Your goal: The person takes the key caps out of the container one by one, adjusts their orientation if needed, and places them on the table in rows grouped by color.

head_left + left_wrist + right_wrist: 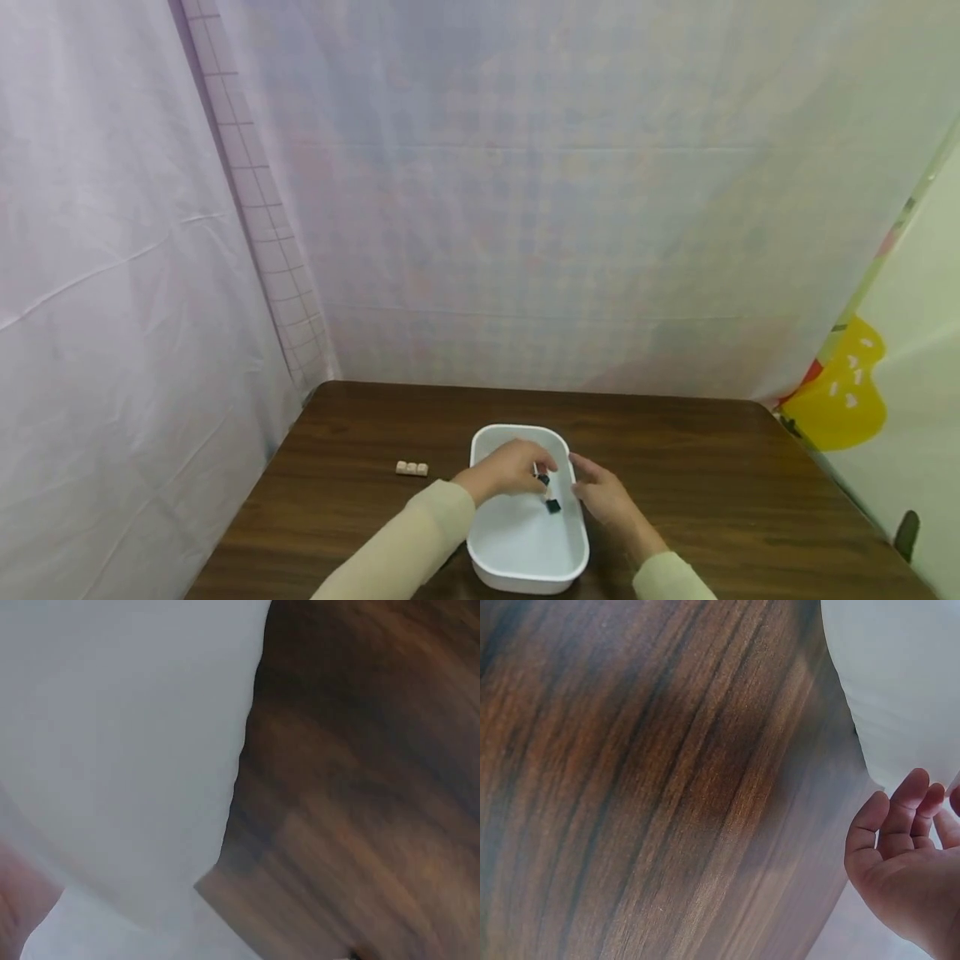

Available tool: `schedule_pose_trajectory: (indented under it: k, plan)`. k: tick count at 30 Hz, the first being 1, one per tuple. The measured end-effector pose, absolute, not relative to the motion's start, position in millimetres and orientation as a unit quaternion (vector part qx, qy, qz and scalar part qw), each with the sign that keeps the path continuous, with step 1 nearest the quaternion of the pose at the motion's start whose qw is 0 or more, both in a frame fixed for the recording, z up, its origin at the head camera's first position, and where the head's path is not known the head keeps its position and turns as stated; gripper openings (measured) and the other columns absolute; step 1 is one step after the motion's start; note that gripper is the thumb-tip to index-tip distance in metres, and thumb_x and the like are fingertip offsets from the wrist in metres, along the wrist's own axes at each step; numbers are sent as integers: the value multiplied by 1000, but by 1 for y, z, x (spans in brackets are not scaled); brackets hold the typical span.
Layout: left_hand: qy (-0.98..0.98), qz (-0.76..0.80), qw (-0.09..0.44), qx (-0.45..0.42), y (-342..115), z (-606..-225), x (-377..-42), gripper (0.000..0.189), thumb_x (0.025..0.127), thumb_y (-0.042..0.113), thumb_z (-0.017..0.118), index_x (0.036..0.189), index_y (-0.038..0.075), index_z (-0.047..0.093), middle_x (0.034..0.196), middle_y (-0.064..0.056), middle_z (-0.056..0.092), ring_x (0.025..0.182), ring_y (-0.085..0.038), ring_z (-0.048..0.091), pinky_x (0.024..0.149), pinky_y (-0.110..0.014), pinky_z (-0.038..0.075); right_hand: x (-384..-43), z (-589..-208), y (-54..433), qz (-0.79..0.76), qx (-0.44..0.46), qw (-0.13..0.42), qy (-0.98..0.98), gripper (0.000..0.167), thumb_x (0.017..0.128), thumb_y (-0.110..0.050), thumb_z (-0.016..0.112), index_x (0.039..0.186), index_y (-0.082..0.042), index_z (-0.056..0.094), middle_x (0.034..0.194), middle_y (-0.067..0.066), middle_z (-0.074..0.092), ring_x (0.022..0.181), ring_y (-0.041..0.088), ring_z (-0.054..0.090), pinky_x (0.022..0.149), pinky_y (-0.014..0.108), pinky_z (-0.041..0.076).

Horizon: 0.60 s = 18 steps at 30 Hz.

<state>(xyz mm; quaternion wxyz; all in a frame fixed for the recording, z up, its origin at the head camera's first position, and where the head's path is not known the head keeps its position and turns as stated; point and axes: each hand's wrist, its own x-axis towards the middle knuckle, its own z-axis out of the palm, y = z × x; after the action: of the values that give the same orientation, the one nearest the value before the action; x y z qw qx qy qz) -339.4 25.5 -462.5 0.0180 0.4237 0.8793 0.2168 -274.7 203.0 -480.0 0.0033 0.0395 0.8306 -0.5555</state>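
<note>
My left hand [513, 467] reaches over the left rim into a white tub [517, 546] with rounded corners. Between its thumb and fingers is a small dark block [543, 479], partly covered by the fingers. A second small dark block [553, 506] lies on the tub floor just below the thumb. Outside the tub, my right hand [609, 497] has its fingertips against the right wall, loosely bent. The right wrist view shows those bent fingers [909, 795] beside the white wall. Only a blurred bit of the left hand appears in the left wrist view.
Left of the tub, cream-coloured small blocks [412, 468] stand in a short row on the dark wooden table [675, 442]. Pale curtains [525, 208] hang behind the table and at its left. A yellow shape [840, 400] shows by the right edge.
</note>
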Motion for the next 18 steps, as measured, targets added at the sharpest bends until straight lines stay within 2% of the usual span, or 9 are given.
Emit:
schedule_pose_trajectory:
  k: [7,14,18]
  plan:
    - [895,156,24,416,38,-476,-338,31,81,16,81,111,14,75,96,5,71,84,-3,61,78,-14,44,-274,-480,202,-561,30,-13,827,56,85,9,54,140,12,45,103,28,67,93,32,64,82,41,53]
    - [897,107,14,428,42,-479,-337,22,85,16,76,108,15,77,95,7,70,84,-3,62,79,-17,47,-272,-479,202,-564,39,-6,825,56,86,7,52,141,11,44,105,25,65,92,29,63,79,40,52]
    - [896,63,-5,439,43,-480,-335,19,86,16,75,104,19,78,95,10,71,85,-3,63,79,-17,47,-272,-479,202,-562,35,-10,826,56,85,8,52,140,13,44,94,21,65,87,28,62,77,39,53]
